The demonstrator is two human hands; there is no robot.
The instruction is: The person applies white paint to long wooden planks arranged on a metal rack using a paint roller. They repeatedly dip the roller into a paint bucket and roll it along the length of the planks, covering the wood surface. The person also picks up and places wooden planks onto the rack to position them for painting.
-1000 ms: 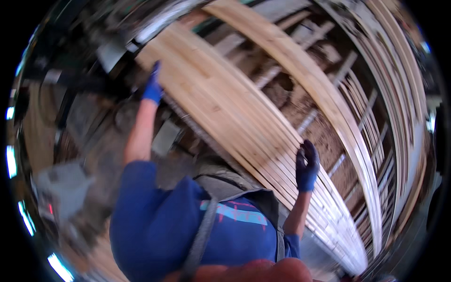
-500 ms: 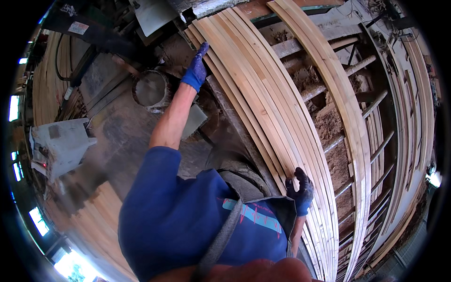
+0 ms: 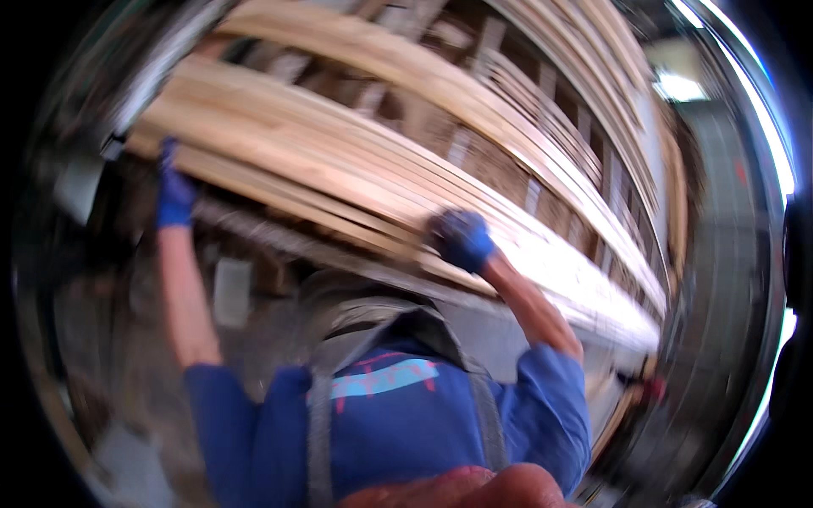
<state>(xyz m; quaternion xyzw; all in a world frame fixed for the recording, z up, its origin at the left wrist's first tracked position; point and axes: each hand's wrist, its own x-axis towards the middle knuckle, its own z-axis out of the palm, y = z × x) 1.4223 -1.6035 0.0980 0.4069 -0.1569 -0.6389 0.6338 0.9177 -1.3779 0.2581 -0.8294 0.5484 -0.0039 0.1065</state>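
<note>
Long pale wooden strips (image 3: 296,140) lie side by side in front of me, running from upper left to lower right. At their left end, my left hand (image 3: 176,195), in a blue glove with a darker palm, touches the nearest strips at the near edge. My right hand (image 3: 461,239), in a matching glove with a dark coating, rests on the near strips (image 3: 339,222) about midway along. Motion smears the fingers of both hands, so their grip is unclear. Past the bundle, a separate wide board (image 3: 406,63) lies roughly parallel to it.
Beneath the boards is a rack with metal crossbars (image 3: 460,148) and brown sawdust between them. More strips (image 3: 584,38) lie at the far side. A metal machine edge (image 3: 165,63) stands by the strips' left end. A pale block-like object (image 3: 231,292) is below the near edge.
My view has swung right, so the strips now run more crosswise. My right hand, earlier low beside my body, is now out in front on the near strips. My left stays near their end.
</note>
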